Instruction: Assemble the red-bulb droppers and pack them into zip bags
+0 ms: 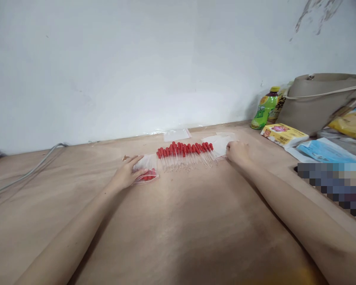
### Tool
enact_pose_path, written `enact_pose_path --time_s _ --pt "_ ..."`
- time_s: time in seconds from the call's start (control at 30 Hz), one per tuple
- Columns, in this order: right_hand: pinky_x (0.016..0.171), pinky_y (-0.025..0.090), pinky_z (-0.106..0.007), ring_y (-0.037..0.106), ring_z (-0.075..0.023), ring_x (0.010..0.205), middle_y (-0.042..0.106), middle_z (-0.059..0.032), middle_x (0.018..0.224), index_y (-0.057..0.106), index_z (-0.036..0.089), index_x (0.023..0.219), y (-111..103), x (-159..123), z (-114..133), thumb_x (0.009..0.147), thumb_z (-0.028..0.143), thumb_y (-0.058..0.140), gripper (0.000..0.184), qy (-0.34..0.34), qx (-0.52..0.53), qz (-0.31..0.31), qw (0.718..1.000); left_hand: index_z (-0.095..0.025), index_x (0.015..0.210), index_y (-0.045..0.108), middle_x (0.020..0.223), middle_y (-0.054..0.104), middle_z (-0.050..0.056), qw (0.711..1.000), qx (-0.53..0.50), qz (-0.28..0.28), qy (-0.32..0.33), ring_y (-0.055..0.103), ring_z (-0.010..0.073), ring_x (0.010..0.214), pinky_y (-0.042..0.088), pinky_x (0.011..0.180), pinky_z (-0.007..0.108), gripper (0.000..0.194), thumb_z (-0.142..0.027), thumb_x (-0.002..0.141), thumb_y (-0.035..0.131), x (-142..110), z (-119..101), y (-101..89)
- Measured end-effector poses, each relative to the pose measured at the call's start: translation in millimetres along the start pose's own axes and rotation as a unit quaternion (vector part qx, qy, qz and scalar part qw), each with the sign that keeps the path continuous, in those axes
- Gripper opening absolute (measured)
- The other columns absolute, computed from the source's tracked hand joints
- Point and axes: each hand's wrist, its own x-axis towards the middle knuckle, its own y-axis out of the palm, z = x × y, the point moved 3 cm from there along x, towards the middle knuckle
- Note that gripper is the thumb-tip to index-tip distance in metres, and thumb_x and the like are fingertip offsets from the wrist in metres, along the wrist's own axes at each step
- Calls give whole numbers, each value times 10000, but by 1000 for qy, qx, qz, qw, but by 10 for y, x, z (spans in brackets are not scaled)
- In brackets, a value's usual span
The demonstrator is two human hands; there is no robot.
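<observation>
My left hand (127,174) lies at the left of a clear zip bag (150,161), its fingers stretched out and its thumb resting on the plastic. Several red-bulbed droppers show inside that bag near its zip edge. To the right, a row of loose droppers (185,149) lies side by side, red bulbs toward the wall and thin clear tubes toward me. Beyond the row's right end, my right hand (237,152) is closed at the edge of a pile of flat, whitish plastic bags (219,142). Its fingertips are partly hidden and seem to pinch a bag's edge.
Another flat bag (176,135) lies by the wall. At right stand a green drink bottle (264,109), a yellow tissue pack (284,134), a blue packet (326,151) and a grey handbag (308,101). A grey cable (44,159) crosses the brown tabletop (166,229) at left.
</observation>
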Motion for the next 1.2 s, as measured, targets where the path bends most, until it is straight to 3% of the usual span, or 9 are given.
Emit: enact_pose_path --time_s 0.13,0.27,0.47,0.53,0.6,0.73,0.87,1.07,1.2 --pt "778 319 -417 543 -267 867 623 -160 888 629 128 863 -195 -63 16 805 184 375 266 -9 46 -129 991 -183 1152 515 1212 484 93 994 7 -105 -4 451 253 1131 359 967 377 453 -467 803 457 -57 -110 -55" --pt "798 365 -369 531 -225 895 606 -114 909 602 164 884 -463 -267 245 846 257 372 251 -117 243 -229 935 -201 1122 519 1154 513 69 989 -29 -146 26 487 234 1084 376 955 358 367 -408 825 458 -185 -401 5" --pt "846 406 -314 540 -169 973 615 -68 1014 601 224 896 -381 -871 921 840 201 383 226 -459 374 -12 806 -187 1372 173 1361 332 136 978 -35 -144 145 310 294 1258 293 1018 442 783 -419 741 576 -381 -739 160" --pt "873 396 -300 517 -151 1039 577 -58 1141 599 221 943 -295 -1030 1044 834 165 373 257 -538 351 39 765 -216 1385 147 1416 255 128 966 -19 -93 241 221 325 1300 194 1050 499 860 -452 698 607 -450 -809 161" --pt "893 376 -312 487 -155 1086 522 -59 1232 584 210 1016 -235 -1072 1080 812 123 378 303 -567 319 50 758 -251 1377 207 1439 231 101 941 -12 11 338 190 340 1310 108 1061 534 845 -493 676 613 -526 -876 161" --pt "853 356 -354 511 -196 997 600 -85 1073 606 184 997 -238 -752 915 791 132 412 288 -398 272 -38 875 -282 1344 317 1410 313 68 909 -19 179 377 294 293 1282 117 1071 510 685 -515 742 545 -660 -948 178" --pt "751 363 -338 537 -214 851 632 -74 841 637 179 809 -231 -295 639 767 256 470 188 -133 181 -66 972 -277 1334 338 1380 371 66 941 22 159 298 338 260 1259 190 1054 500 569 -487 820 462 -767 -941 239" --pt "689 370 -316 560 -229 853 623 -91 882 614 182 790 -46 18 601 729 358 505 216 -3 112 24 993 -220 1241 472 1204 521 112 969 45 67 232 455 285 1115 275 984 527 565 -533 771 498 -897 -955 237" --pt "673 392 -327 581 -258 866 623 -131 918 554 147 937 32 55 629 723 337 524 287 60 136 55 987 -176 1236 471 1241 479 121 973 4 46 226 403 274 1173 314 993 472 513 -447 802 500 -908 -969 244"
